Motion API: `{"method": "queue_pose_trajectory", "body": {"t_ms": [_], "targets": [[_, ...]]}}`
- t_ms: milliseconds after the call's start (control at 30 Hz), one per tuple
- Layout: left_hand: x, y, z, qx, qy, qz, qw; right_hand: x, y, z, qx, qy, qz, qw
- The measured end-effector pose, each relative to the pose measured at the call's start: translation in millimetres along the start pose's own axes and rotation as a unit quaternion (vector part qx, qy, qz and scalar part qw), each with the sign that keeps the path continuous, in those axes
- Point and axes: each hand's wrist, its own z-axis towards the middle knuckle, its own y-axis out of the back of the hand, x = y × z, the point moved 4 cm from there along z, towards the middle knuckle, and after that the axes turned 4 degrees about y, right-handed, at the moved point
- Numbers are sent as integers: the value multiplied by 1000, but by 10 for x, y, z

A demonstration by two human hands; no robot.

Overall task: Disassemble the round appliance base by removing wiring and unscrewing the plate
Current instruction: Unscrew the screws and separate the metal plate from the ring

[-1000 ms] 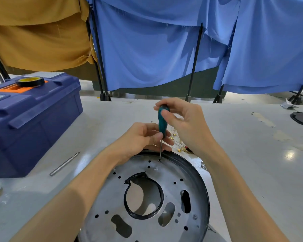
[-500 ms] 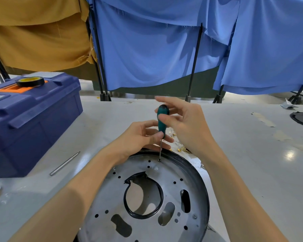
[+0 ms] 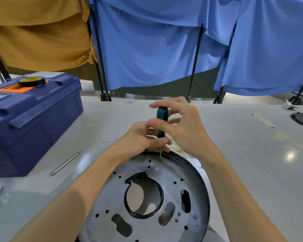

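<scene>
The round appliance base lies flat on the pale table (image 3: 243, 172), just below and nearer than both hands, with the forearms reaching over it from either side. Its face is a dull silver metal plate (image 3: 171, 194), scuffed and pierced with small round holes and several larger oval and kidney-shaped slots, and a black rim (image 3: 184, 160) runs round its outer edge. Around the big central opening sits a black ring (image 3: 142, 216), torn and ragged at its upper left. The right hand (image 3: 185, 130) pinches the teal handle of a screwdriver (image 3: 162, 114) between thumb and fingertips and holds it upright. The left hand (image 3: 138, 138), just left of the right one and touching the tool, has its fingers curled and its thumb laid across the thin shaft below the handle, pinching it. Straight beneath the hands, the tip stands in a small screw (image 3: 159, 160) at the plate's far edge, just inside the rim. Another screw (image 3: 195, 216) sits well below the right wrist, near the plate's right side. Just beyond the right hand a few gold wire terminals (image 3: 179, 150) lie on the table. Left of the left forearm lies a slim metal rod (image 3: 65, 163), and farther left stands a blue toolbox (image 3: 33, 123) with a roll of black tape (image 3: 31, 81) on its lid.
</scene>
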Motion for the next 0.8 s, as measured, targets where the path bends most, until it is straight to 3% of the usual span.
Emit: {"method": "queue_pose_trajectory", "body": {"t_ms": [167,333,467,633,800], "targets": [[23,23,-20,19,2,-12,1000,-19,47,20,-1,-16,62,998],[-4,-5,-12,10,3,4,1000,-14,4,2,-4,-5,-12,1000],[36,30,-6,12,10,-10,1000,-35,46,23,-4,-23,68,997],[-5,9,-10,-1,-6,10,1000,-28,-2,5,-5,-12,-21,1000],[20,39,-12,-9,5,7,1000,-31,36,11,1,-18,43,999]]}}
